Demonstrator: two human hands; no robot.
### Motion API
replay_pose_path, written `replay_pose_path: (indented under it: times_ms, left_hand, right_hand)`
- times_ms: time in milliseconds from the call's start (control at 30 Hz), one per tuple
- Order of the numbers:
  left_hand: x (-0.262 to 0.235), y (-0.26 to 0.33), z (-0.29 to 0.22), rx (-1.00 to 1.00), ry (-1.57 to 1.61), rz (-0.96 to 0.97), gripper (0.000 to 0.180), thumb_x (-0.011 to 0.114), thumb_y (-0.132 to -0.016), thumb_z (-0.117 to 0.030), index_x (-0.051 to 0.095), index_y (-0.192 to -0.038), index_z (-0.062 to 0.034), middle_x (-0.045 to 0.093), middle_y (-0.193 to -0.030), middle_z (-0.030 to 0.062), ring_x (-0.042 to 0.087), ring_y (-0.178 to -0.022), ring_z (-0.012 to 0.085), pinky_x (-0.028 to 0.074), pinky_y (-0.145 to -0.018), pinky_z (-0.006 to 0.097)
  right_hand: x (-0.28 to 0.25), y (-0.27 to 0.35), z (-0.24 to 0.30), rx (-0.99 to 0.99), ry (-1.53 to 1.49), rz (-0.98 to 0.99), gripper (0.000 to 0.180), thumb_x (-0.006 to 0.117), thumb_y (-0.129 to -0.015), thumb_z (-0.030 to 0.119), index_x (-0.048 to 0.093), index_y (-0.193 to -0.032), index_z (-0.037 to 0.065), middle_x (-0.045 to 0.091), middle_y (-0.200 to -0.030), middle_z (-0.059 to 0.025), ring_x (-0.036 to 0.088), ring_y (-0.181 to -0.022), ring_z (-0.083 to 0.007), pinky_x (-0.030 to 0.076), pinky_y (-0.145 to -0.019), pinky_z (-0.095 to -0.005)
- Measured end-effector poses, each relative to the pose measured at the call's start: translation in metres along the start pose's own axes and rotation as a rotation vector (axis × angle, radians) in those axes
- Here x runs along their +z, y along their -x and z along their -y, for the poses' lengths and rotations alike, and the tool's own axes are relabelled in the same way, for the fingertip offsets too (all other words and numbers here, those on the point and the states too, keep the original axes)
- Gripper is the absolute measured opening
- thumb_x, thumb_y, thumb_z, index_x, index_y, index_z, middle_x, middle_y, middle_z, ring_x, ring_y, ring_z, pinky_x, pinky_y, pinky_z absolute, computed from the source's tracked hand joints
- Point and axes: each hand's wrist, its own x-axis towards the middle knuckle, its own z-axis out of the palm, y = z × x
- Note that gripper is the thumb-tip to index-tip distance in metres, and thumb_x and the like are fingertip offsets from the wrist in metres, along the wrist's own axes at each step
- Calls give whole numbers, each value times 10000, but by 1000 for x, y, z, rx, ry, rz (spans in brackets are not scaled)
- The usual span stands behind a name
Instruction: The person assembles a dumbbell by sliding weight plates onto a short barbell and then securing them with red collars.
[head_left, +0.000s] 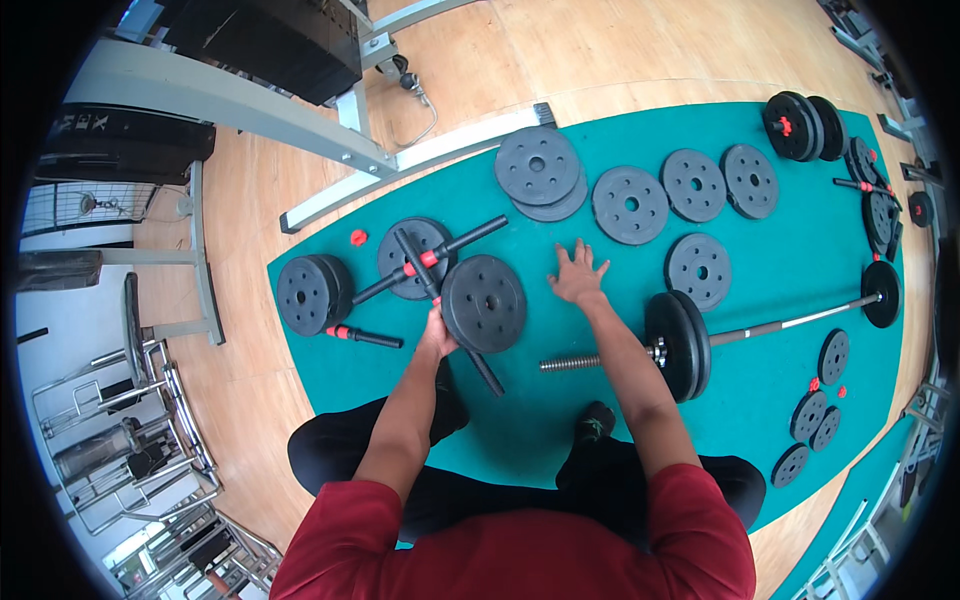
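Note:
My left hand (437, 332) is closed at the left edge of a dark grey weight plate (484, 335). Its fingertips are partly hidden there. A black dumbbell bar (412, 250) with a red collar runs past that hand and under the plate. Another black bar (475, 236) crosses it, over a second plate (398, 262) lying behind. My right hand (578, 273) is stretched forward above the green mat with its fingers spread, holding nothing. Just ahead of it lie a pair of overlapping plates (536, 185) and a single flat plate (612, 215).
Several plates lie farther right on the green mat (590, 125). A loaded barbell (757, 331) stretches across my right side, and a loaded dumbbell (790, 127) stands at the far right. Stacked plates (305, 297) and a short bar (372, 340) are at left. A grey machine frame (340, 200) borders the mat.

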Motion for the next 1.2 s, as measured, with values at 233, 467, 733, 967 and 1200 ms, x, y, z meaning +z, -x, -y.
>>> replay_pose_path:
  times_ms: [233, 467, 733, 967, 1200]
  left_hand:
    - [-21, -24, 12, 25, -34, 7, 521, 486, -900, -446, 597, -1219, -49, 637, -1200, 153, 602, -1102, 308, 455, -998, 499]
    - [15, -14, 8, 57, -322, 12, 427, 471, -938, -360, 593, -1191, -38, 652, -1175, 143, 644, -1053, 275, 506, -945, 468]
    - [114, -8, -2, 184, -533, -41, 615, 530, -787, -56, 405, -1388, -20, 491, -841, 22, 509, -742, 140, 474, -713, 309]
    - [107, -8, 6, 247, -357, -14, 553, 499, -792, -11, 387, -1332, -53, 573, -934, 96, 623, -795, 192, 564, -700, 346]
    - [69, -10, 30, 320, -263, 26, 359, 539, -881, -73, 494, -1233, -17, 635, -1039, 121, 671, -892, 222, 586, -773, 372]
  right_hand:
    - [-11, -17, -46, -89, -126, 87, 691, 622, -878, 378, 349, -1476, 164, 317, -1513, -188, 293, -1407, -362, 261, -1112, -593]
    - [-155, -54, -171, -156, -529, -156, 595, 627, -878, 339, 457, -1372, 54, 608, -1237, -219, 582, -1146, -370, 450, -988, -436]
    - [-198, -94, -339, 475, 4, -413, 906, 713, -803, 297, 196, -1528, 133, 270, -1555, -130, 310, -1397, -357, 368, -1058, -562]
    - [-210, -98, -334, 482, 212, -413, 1126, 835, -673, 443, 190, -1534, 110, 396, -1483, -51, 354, -1361, -284, 307, -1096, -540]
    - [-171, -72, -349, 578, 191, -459, 1207, 851, -623, 529, 201, -1512, 33, 478, -1407, -74, 384, -1333, -270, 262, -1112, -523]
